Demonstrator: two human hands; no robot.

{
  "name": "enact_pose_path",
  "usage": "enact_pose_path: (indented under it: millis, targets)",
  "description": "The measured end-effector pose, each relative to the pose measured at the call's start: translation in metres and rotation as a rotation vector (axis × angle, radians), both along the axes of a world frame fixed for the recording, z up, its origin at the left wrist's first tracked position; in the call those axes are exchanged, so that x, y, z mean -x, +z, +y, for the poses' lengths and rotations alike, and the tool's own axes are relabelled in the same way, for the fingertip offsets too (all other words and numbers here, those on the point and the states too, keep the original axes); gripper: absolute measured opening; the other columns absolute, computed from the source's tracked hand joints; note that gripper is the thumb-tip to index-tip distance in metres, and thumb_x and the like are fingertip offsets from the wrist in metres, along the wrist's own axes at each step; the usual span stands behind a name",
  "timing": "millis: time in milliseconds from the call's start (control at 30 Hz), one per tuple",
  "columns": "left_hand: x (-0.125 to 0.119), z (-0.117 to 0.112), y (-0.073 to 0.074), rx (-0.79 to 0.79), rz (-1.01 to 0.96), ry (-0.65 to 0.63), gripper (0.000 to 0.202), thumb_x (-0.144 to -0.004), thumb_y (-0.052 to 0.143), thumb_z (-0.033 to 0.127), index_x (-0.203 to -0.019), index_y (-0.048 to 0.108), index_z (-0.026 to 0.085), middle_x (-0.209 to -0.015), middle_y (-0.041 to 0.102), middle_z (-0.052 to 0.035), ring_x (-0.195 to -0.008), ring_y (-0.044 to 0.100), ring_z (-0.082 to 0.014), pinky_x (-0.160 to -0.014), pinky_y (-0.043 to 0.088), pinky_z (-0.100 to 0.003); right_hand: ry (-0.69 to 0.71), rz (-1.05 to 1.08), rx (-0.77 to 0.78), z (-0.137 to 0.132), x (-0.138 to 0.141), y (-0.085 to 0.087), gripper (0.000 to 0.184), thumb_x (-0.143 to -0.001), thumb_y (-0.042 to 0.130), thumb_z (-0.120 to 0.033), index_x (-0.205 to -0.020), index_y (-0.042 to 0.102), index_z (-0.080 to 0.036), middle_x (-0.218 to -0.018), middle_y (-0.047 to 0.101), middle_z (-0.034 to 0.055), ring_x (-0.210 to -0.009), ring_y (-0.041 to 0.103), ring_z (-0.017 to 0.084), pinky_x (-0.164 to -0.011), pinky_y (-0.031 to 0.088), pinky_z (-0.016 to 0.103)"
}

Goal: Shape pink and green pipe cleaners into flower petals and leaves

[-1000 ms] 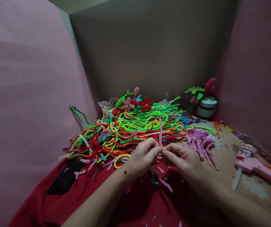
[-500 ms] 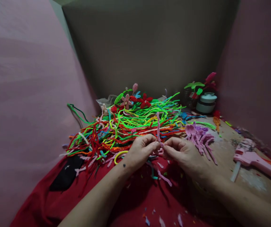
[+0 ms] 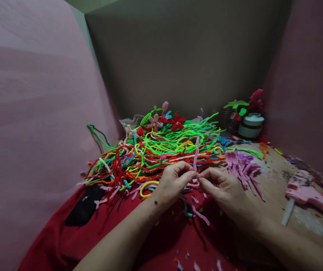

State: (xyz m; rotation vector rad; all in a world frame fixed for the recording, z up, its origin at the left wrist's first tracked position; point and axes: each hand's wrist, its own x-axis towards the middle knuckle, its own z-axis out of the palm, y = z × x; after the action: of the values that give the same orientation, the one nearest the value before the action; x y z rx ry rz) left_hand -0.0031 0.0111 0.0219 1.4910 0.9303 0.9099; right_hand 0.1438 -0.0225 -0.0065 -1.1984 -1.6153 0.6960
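Observation:
My left hand (image 3: 175,181) and my right hand (image 3: 222,187) meet in front of me, both pinched on one pink pipe cleaner (image 3: 196,155). Its free end stands upright above my fingertips; a lower part curls under them. Just beyond lies a big heap of coloured pipe cleaners (image 3: 155,150), mostly neon green, red, orange and yellow. A yellow loop (image 3: 147,187) lies by my left wrist. Both hands hover over a red cloth (image 3: 161,241).
Finished pipe-cleaner flowers (image 3: 164,122) sit at the back of the heap. A bunch of pink and purple bent pieces (image 3: 243,167) lies to the right. A pink glue gun (image 3: 305,192) rests at the right edge, a white jar (image 3: 251,126) behind. Cardboard walls surround the table.
My hands stay pinched together on the pink pipe cleaner, with slight finger movement. The view has shifted a little, so everything sits slightly further right and lower than half a second ago.

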Motion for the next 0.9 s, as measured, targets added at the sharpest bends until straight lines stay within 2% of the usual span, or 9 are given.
enact_pose_path:
  millis: [300,400,467,600,667,733,833,900]
  targets:
    - [0.002,0.0,0.002,0.031,0.007,-0.03,0.019,-0.069,0.064,0.03,-0.07,0.058,0.012,-0.063,0.057,0.0009,-0.057,0.049,-0.0084,-0.057,0.039,-0.021,0.052,0.118,0.086,0.001,0.0,0.0,0.02,-0.079,0.055,-0.031,-0.068,0.061,-0.015,-0.062,0.059,0.0014,-0.057,0.051,0.011,-0.053,0.042,0.022]
    - [0.004,0.001,0.004,0.036,0.029,-0.057,0.019,-0.069,0.063,0.03,-0.07,0.057,0.012,-0.062,0.055,0.0011,-0.057,0.049,-0.0083,-0.058,0.039,-0.021,0.077,0.182,0.11,0.001,-0.002,0.001,0.02,-0.082,0.051,-0.03,-0.076,0.062,-0.015,-0.07,0.063,0.0033,-0.064,0.056,0.013,-0.06,0.046,0.024]
    - [0.005,0.001,0.007,0.025,0.062,-0.066,0.018,-0.07,0.062,0.029,-0.067,0.056,0.012,-0.059,0.053,0.0021,-0.055,0.047,-0.0072,-0.056,0.037,-0.02,0.027,0.189,0.006,0.0,-0.004,0.003,0.018,-0.084,0.048,-0.027,-0.086,0.063,-0.016,-0.081,0.064,0.0044,-0.074,0.059,0.015,-0.068,0.047,0.027]
    - [0.007,0.0,0.007,0.028,0.123,-0.127,0.018,-0.07,0.06,0.029,-0.065,0.057,0.012,-0.058,0.052,0.0022,-0.053,0.043,-0.0064,-0.054,0.034,-0.02,-0.087,-0.042,-0.439,0.002,-0.008,0.006,0.025,-0.081,0.053,-0.016,-0.103,0.063,-0.022,-0.096,0.058,0.0065,-0.09,0.055,0.017,-0.078,0.046,0.033]
    - [0.007,-0.001,0.006,0.033,0.136,-0.17,0.018,-0.071,0.059,0.029,-0.068,0.059,0.011,-0.059,0.052,0.0018,-0.054,0.043,-0.0066,-0.054,0.034,-0.02,-0.125,-0.237,-0.615,0.004,-0.01,0.008,0.027,-0.079,0.055,-0.013,-0.101,0.064,-0.023,-0.103,0.057,0.008,-0.098,0.05,0.02,-0.084,0.043,0.037]
    - [0.008,-0.001,0.006,0.024,0.144,-0.186,0.018,-0.072,0.059,0.029,-0.069,0.059,0.011,-0.059,0.052,0.0014,-0.054,0.043,-0.0067,-0.054,0.034,-0.02,-0.145,-0.377,-0.684,0.006,-0.012,0.008,0.02,-0.078,0.055,-0.012,-0.092,0.066,-0.021,-0.103,0.06,0.0085,-0.102,0.047,0.022,-0.088,0.039,0.04]
    - [0.008,-0.001,0.008,0.026,0.134,-0.161,0.02,-0.072,0.06,0.031,-0.067,0.058,0.011,-0.058,0.052,0.0015,-0.053,0.044,-0.0062,-0.053,0.034,-0.02,-0.11,-0.426,-0.569,0.005,-0.012,0.01,0.012,-0.08,0.053,-0.016,-0.076,0.065,-0.018,-0.081,0.064,0.0072,-0.086,0.051,0.021,-0.083,0.039,0.038]
    - [0.008,-0.001,0.01,0.036,0.12,-0.138,0.019,-0.071,0.061,0.029,-0.067,0.058,0.011,-0.058,0.053,0.0019,-0.052,0.044,-0.006,-0.052,0.034,-0.019,-0.069,-0.332,-0.368,0.002,-0.011,0.012,0.015,-0.081,0.052,-0.02,-0.073,0.064,-0.017,-0.07,0.063,0.0049,-0.072,0.052,0.017,-0.073,0.041,0.034]
